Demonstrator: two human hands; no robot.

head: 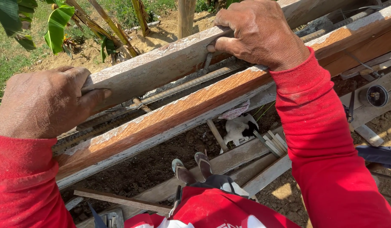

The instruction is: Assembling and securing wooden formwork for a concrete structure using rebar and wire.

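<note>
Outdoors, bright sun, hard shadows. View straight down from a raised stance onto timber formwork: two long weathered boards run from 8 o'clock to 2 o'clock, a narrow trough between them. Far board (161, 63) grey-white, crusted with old cement. Near board (174, 114) orange-brown on its top face, pale and flaking along the edges. Ribbed steel rebar (191, 84) lies lengthwise in the trough, thin tie wire crossing it in places. Left hand (43, 103) at 9 o'clock, fingers wrapped shut over the far board's top edge, thumb laid along the wood. Right hand (256, 33) at 1 o'clock, fingers curled tight on the same board, fingertips pressed down toward the rebar; whether they pinch a wire there, cannot tell. Both arms in red sleeves. Below the formwork, dark loose soil, with scrap planks (229, 162) lying flat; the person's two sandalled feet (191, 166) stand on one. A bundle of short pale sticks (273, 143) and a white-and-black crumpled object (240, 128) sit near 3 o'clock of the feet. Banana leaves (56, 25), grass and bare sandy earth at 11 o'clock.
</note>
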